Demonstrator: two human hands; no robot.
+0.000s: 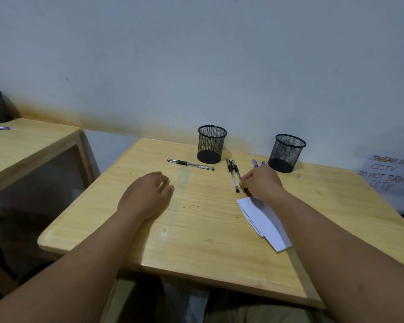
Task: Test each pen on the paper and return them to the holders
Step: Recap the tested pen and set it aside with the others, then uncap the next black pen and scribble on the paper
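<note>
— Pens: where are they?
— One black pen point(239, 180) pinched in the right hand point(261, 183), tip at the paper point(264, 220); others lie just beyond it; left hand point(145, 194) rests relaxed, holding nothing.
— Risk?
— Paper isn't pinned; a stroke could drag it; both holders point(211, 144) stand beyond the hands.

Plain office or study room: pale wooden desks point(149, 229), black wire-mesh pen holders point(211, 144), handwritten CCTV notice point(390, 173) on bare wall.

Two holders point(211, 144) point(286, 152) at table point(131, 234) rear; pens point(190, 164) point(232, 174) before them; paper point(265, 223) nearer, right.
</note>
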